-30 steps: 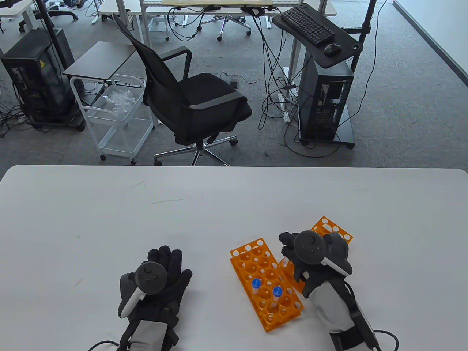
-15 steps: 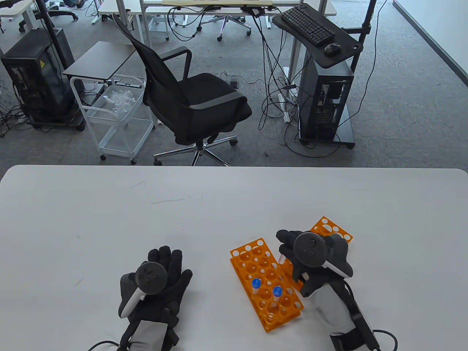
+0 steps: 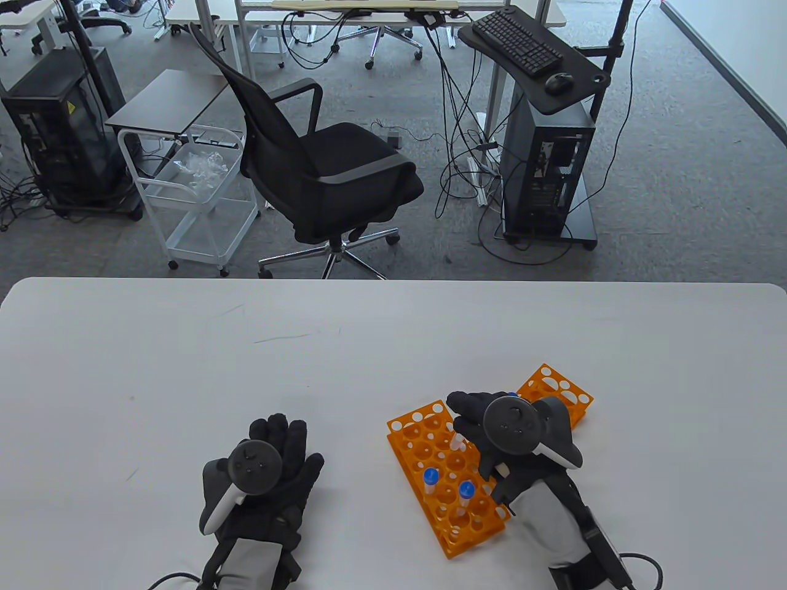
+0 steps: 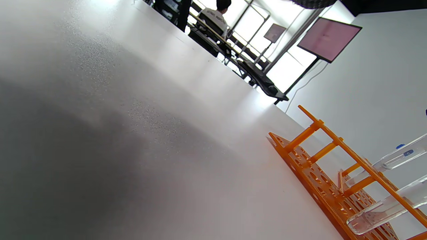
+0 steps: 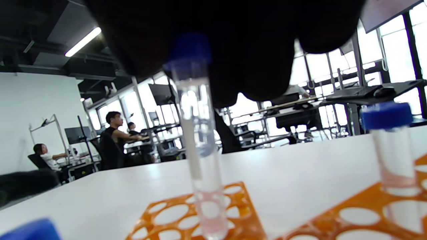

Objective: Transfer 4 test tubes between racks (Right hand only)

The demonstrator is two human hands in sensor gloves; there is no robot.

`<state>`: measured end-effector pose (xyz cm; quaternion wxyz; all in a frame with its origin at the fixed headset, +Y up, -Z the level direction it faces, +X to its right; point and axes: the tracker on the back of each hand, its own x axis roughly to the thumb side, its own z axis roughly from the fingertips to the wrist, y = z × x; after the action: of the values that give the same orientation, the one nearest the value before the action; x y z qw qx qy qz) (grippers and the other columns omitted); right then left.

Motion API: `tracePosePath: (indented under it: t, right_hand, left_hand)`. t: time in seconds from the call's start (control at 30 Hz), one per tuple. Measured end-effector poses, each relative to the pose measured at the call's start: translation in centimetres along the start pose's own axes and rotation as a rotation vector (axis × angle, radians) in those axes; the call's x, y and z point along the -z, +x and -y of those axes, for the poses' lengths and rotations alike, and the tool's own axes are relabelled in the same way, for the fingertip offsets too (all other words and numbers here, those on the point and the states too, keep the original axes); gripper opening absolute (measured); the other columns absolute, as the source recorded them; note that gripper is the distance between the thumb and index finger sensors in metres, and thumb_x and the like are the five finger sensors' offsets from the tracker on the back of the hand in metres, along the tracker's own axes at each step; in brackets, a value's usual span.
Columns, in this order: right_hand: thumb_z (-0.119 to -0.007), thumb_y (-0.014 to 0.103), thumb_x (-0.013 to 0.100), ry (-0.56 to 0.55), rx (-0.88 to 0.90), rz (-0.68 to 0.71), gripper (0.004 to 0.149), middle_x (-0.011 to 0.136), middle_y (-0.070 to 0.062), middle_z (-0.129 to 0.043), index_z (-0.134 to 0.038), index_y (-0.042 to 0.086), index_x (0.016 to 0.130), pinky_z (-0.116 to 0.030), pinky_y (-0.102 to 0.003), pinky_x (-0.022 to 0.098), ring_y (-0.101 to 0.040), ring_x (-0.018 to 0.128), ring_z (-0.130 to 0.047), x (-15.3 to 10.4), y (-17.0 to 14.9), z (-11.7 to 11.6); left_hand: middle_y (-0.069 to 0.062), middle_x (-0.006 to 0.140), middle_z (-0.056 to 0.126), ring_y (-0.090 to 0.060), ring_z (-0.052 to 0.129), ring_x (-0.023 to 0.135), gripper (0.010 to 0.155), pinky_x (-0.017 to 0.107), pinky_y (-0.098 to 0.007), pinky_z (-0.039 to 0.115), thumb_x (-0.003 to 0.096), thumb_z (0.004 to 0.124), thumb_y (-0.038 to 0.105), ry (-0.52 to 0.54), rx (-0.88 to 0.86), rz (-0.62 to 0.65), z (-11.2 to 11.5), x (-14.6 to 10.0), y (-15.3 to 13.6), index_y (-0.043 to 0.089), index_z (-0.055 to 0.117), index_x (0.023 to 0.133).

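Observation:
My right hand [image 3: 466, 423] grips a clear blue-capped test tube [image 3: 456, 440] and holds it upright over the far half of the left orange rack [image 3: 411, 458]. In the right wrist view the held tube [image 5: 197, 143] hangs from my fingers [image 5: 233, 40], its tip just above a rack hole [image 5: 173, 213]. Two blue-capped tubes [image 3: 431, 477] [image 3: 466, 490] stand in the left rack. The right orange rack [image 3: 553, 387] lies behind my hand, partly hidden. Another capped tube [image 5: 390, 150] stands in it at the right. My left hand [image 3: 276, 439] rests flat on the table, holding nothing.
The white table [image 3: 246, 369] runs wide to the left and far side. The left wrist view shows the left rack [image 4: 320, 173] from the side with tubes [image 4: 383, 211] in it. An office chair [image 3: 320, 172] and a cart [image 3: 197, 196] stand beyond the table's far edge.
My right hand has moved left with the tube, from over the right rack to over the left rack. The left hand has not moved.

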<state>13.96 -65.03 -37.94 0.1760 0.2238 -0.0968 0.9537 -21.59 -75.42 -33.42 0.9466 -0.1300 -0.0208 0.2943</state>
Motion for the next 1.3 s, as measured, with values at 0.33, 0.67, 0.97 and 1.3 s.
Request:
tracePosePath:
  t: [0.33,0.67,0.97,1.3]
  right_hand:
    - [-0.083,0.03,0.045,0.011,0.001,0.037,0.046,0.081,-0.015,-0.096,-0.084,0.014,0.088,-0.067,-0.063,0.056,-0.041,0.069,-0.091,0.1,0.8,-0.7]
    - [-0.083,0.03,0.045,0.022,0.002,0.064,0.046,0.082,-0.015,-0.096,-0.084,0.014,0.089,-0.067,-0.063,0.056,-0.042,0.07,-0.091,0.2,1.4,-1.3]
    - [-0.083,0.029,0.045,0.033,-0.003,0.08,0.046,0.082,-0.015,-0.096,-0.084,0.015,0.089,-0.067,-0.063,0.056,-0.042,0.071,-0.09,0.2,1.8,-1.7]
    - [-0.083,0.029,0.045,0.072,-0.013,0.087,0.046,0.083,-0.014,-0.095,-0.084,0.015,0.089,-0.066,-0.063,0.056,-0.042,0.071,-0.09,0.4,1.9,-2.4]
  left_hand:
    - [0.013,0.117,-0.006,-0.011,-0.022,0.104,0.068,0.076,-0.04,-0.013,0.0576,0.046,0.064,0.0,0.0,0.0,0.0,0.0,0.0,0.042,0.013,0.114]
    - [0.013,0.117,-0.006,-0.011,-0.022,0.104,0.068,0.076,-0.04,-0.014,0.0576,0.046,0.064,-0.004,-0.003,0.0,0.1,0.0,0.0,0.042,0.013,0.114]
    - [0.013,0.117,-0.007,-0.011,-0.022,0.104,0.068,0.076,-0.04,-0.014,0.0576,0.046,0.064,-0.002,-0.005,0.0,0.0,0.0,0.0,0.042,0.013,0.114]
    - [0.013,0.117,-0.007,-0.011,-0.022,0.104,0.068,0.076,-0.04,-0.014,0.0576,0.046,0.064,-0.002,-0.005,0.0,0.0,0.0,0.0,0.043,0.013,0.114]
